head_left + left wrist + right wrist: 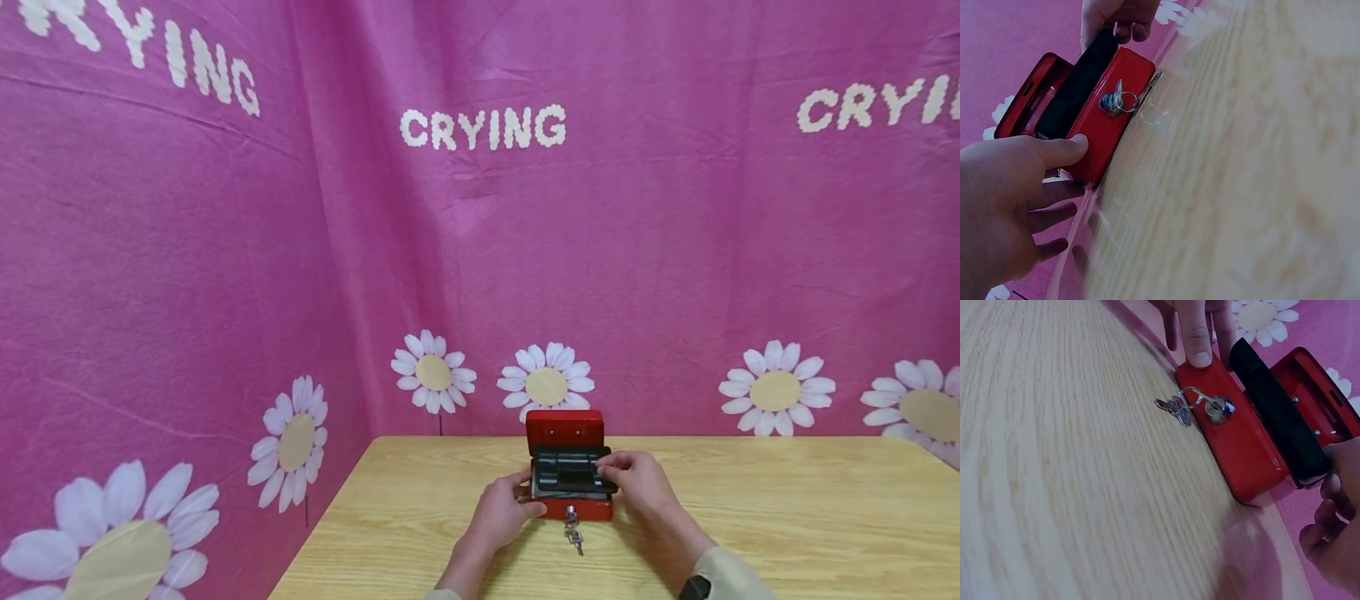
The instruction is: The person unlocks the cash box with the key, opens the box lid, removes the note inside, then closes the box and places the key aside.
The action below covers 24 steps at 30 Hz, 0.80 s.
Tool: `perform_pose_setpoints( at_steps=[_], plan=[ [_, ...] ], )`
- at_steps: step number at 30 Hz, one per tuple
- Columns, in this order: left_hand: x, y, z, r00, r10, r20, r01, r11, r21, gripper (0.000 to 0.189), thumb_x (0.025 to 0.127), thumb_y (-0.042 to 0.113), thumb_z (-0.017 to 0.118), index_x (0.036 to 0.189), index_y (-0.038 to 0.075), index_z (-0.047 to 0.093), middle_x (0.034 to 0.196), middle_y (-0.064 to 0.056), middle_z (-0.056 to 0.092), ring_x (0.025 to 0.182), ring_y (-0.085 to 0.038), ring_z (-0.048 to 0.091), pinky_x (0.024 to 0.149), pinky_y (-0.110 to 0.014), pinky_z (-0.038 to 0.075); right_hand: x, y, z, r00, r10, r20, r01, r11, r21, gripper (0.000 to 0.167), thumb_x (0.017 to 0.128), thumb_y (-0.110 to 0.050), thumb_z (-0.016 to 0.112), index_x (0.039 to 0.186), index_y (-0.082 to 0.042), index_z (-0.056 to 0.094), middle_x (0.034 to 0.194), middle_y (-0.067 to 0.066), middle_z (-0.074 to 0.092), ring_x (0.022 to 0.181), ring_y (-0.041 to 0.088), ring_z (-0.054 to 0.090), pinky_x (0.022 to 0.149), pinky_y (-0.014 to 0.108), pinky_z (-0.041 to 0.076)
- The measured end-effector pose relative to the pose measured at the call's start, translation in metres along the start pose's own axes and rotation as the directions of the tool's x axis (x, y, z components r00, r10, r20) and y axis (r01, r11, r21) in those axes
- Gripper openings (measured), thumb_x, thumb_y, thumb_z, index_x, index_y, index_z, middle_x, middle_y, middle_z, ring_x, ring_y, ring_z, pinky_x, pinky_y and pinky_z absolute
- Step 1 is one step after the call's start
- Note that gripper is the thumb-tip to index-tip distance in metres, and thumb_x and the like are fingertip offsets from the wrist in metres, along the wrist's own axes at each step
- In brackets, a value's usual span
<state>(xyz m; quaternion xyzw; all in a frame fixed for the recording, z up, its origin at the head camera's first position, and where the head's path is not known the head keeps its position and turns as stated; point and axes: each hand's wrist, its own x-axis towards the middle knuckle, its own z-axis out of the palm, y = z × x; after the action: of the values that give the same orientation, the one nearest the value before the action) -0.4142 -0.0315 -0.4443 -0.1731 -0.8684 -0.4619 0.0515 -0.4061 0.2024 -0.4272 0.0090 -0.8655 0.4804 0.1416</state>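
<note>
Pinching the left-to-right tray (566, 471) at its right end with my right hand (639, 482), I grip the box (592, 509) with my left hand (498, 512).

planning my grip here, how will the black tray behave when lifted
The black tray probably stays stiff, judging by its molded compartments. It could tip, since the right hand pinches only one end. Its glossy surface may feel slippery.

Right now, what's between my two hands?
In the head view, between your left hand and right hand sit the open red box, a black tray and keys hanging from the front lock.
</note>
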Motion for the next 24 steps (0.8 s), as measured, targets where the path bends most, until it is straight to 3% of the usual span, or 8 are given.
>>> perform_pose_setpoints(
  at_steps=[12,19,24],
  plan=[
    [0.000,-0.001,0.000,1.000,-0.006,-0.004,0.006,0.999,0.038,0.052,0.081,0.014,0.081,0.128,-0.002,0.064,0.116,-0.013,0.072,0.108,-0.025,0.069,0.097,-0.046,0.051,-0.001,0.009,-0.021,0.999,-0.041,0.020,0.041,0.998,-0.040,0.015,0.091,-0.011,0.065,0.099,-0.003,0.075,0.092,0.008,0.073,0.082,0.014,0.055,0.072,0.028,0.042],
    [0.000,0.002,-0.001,0.998,-0.054,0.009,0.054,0.997,0.056,0.055,0.083,0.022,0.081,0.130,0.001,0.063,0.117,-0.009,0.071,0.105,-0.020,0.066,0.094,-0.043,0.052,-0.001,0.017,-0.035,0.997,-0.079,0.024,0.081,0.993,-0.088,0.016,0.091,-0.013,0.067,0.100,-0.004,0.076,0.099,0.010,0.074,0.088,0.013,0.057,0.078,0.030,0.045],
    [-0.001,0.003,-0.001,0.998,-0.057,0.010,0.056,0.997,0.051,0.052,0.085,0.025,0.079,0.130,0.002,0.064,0.116,-0.007,0.072,0.103,-0.017,0.066,0.089,-0.039,0.054,-0.002,0.022,-0.042,0.994,-0.101,0.032,0.104,0.991,-0.082,0.016,0.091,-0.013,0.067,0.101,-0.003,0.075,0.098,0.010,0.075,0.084,0.011,0.056,0.074,0.027,0.044]
  ],
)
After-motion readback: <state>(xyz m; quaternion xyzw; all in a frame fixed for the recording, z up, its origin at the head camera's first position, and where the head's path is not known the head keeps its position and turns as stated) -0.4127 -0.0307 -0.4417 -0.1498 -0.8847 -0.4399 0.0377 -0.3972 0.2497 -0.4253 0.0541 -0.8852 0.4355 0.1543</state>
